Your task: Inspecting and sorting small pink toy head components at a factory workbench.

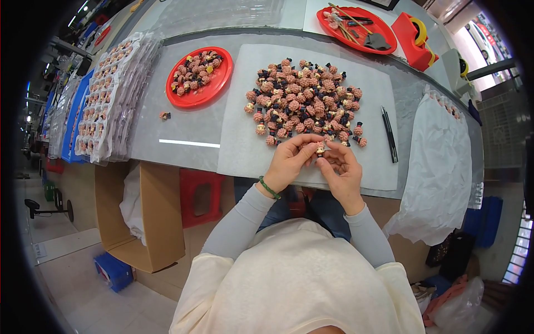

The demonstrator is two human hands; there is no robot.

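Between my two hands, near the table's front edge, is a small figurine (320, 149) with pink curly hair, a pale face and a dark body. My left hand (290, 160), with a green bracelet at the wrist, pinches it from the left side. The fingers of my right hand (344, 171) are curled round its other side and also hold it. Just beyond my hands lies a big heap of similar figurines (303, 100) on a white sheet (236, 131). A black pen (389, 134) rests on the sheet to the right.
A red plate (225, 92) of more figurines stands at the left, with one loose figurine (165, 116) near it. Stacked trays of figurines (111, 94) fill the far left. A red tray (384, 29) of tools and a tape dispenser (411, 42) stand at the back right. White sheeting (436, 167) hangs over the right edge.
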